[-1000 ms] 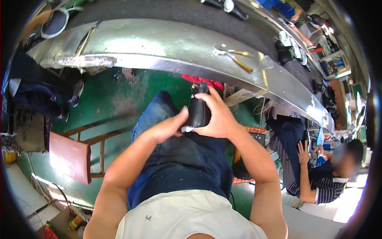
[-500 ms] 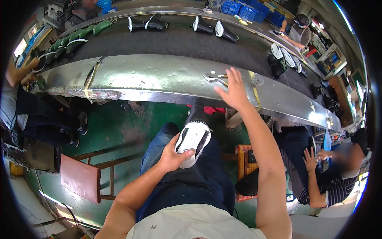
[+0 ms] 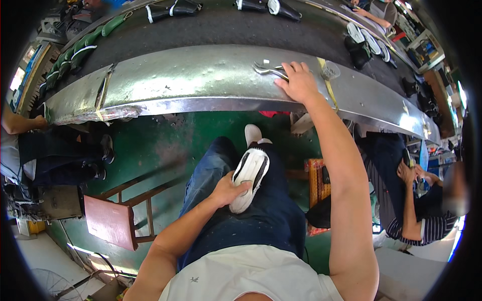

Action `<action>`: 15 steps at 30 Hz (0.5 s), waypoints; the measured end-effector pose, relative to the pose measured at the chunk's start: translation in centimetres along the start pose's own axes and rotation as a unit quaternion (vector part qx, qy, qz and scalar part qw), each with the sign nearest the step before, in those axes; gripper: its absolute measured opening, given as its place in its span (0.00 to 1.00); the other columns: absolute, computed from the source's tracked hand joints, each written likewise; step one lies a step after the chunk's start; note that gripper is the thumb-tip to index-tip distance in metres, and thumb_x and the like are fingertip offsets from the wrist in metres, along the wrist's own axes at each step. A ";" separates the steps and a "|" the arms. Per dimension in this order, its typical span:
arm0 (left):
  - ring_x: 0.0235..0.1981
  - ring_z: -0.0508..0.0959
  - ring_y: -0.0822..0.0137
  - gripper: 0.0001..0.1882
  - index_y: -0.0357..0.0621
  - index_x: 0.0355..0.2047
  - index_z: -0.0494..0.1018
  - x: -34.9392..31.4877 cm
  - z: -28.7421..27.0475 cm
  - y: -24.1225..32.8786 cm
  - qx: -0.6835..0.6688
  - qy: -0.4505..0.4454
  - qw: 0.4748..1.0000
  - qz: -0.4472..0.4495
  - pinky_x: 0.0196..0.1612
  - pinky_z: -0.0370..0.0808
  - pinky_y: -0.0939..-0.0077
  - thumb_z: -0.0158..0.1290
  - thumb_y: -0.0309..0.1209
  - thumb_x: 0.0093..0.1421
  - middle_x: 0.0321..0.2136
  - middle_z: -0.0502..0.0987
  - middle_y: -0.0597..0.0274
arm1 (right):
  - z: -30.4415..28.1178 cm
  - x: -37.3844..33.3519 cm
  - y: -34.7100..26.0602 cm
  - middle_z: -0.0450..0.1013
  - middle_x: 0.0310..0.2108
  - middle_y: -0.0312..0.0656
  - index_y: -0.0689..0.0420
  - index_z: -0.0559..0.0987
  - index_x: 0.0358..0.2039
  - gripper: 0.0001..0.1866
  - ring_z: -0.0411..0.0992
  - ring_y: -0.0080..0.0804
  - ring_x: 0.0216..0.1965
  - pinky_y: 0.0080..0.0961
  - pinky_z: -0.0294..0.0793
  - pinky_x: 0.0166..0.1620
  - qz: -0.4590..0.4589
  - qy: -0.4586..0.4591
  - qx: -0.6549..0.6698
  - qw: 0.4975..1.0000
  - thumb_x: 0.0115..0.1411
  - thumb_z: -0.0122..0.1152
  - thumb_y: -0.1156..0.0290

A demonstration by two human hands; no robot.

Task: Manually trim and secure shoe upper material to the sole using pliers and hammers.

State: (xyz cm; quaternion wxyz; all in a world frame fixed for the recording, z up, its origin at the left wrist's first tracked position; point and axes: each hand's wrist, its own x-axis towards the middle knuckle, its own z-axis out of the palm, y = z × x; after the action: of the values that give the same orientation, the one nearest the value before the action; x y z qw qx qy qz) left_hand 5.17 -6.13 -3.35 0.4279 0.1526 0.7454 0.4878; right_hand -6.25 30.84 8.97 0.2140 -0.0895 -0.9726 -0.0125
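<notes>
In my left hand [image 3: 230, 190] is a black boot [image 3: 251, 173], held over my lap with its white sole turned up. My thumb presses across the sole; the boot's shaft is hidden beneath. My right hand [image 3: 299, 83] is on the metal ledge, its thumb and fingers closed about the handle end of steel pincers [image 3: 262, 69]. The curved jaws stick out to the left of the fingers, lying on the ledge. A clear plastic cup [image 3: 330, 70] stands just right of that hand.
Beyond the metal ledge [image 3: 191, 75] runs a dark belt [image 3: 211, 30] with black boots [image 3: 183, 7] and green boots [image 3: 83, 50]. A stool [image 3: 111, 220] stands at left. One co-worker [image 3: 422, 220] sits at right; another [image 3: 30, 145] is at far left.
My right hand has come down from above the ledge onto the pincers, its spread fingers curling in. The boot has tilted, so its black shaft no longer shows. My view has dipped lower.
</notes>
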 end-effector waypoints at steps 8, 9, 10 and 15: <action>0.55 0.79 0.43 0.45 0.29 0.62 0.66 0.1 -0.3 -1.5 0.034 0.057 0.998 -0.006 0.58 0.73 0.60 0.45 0.64 0.67 0.50 0.79 0.34 | -7.3 -8.5 -2.5 0.77 0.22 0.43 0.60 0.80 0.38 0.18 0.79 0.35 0.28 0.35 0.77 0.36 0.140 -0.234 0.336 0.901 0.64 0.57 0.56; 0.55 0.79 0.42 0.45 0.29 0.62 0.66 0.0 -0.4 -1.7 0.035 0.052 0.998 -0.005 0.58 0.73 0.59 0.45 0.64 0.67 0.50 0.79 0.34 | -7.6 -12.4 -3.1 0.77 0.25 0.40 0.60 0.79 0.38 0.16 0.76 0.28 0.27 0.29 0.74 0.33 0.157 -0.221 0.498 0.823 0.66 0.55 0.58; 0.55 0.79 0.42 0.45 0.29 0.62 0.66 0.0 -0.4 -1.9 0.033 0.053 0.998 -0.008 0.58 0.73 0.59 0.45 0.64 0.67 0.50 0.79 0.34 | -8.2 -15.8 -4.6 0.77 0.28 0.39 0.60 0.78 0.41 0.18 0.75 0.27 0.26 0.28 0.73 0.31 0.217 -0.264 0.646 0.682 0.71 0.51 0.56; 0.54 0.79 0.44 0.46 0.28 0.62 0.65 0.3 -0.3 -2.2 0.040 0.031 0.999 -0.014 0.58 0.73 0.59 0.46 0.64 0.67 0.49 0.79 0.34 | -9.6 -23.8 -10.3 0.76 0.30 0.38 0.61 0.76 0.47 0.27 0.74 0.25 0.26 0.21 0.69 0.28 0.338 -0.296 0.655 0.608 0.76 0.40 0.49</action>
State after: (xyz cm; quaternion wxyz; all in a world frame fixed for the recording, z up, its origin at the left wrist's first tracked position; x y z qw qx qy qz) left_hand 5.18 -7.17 -5.36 0.4051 0.1438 0.7791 0.4564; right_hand 17.13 16.08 7.91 -0.0947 -0.2467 -0.6324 0.7281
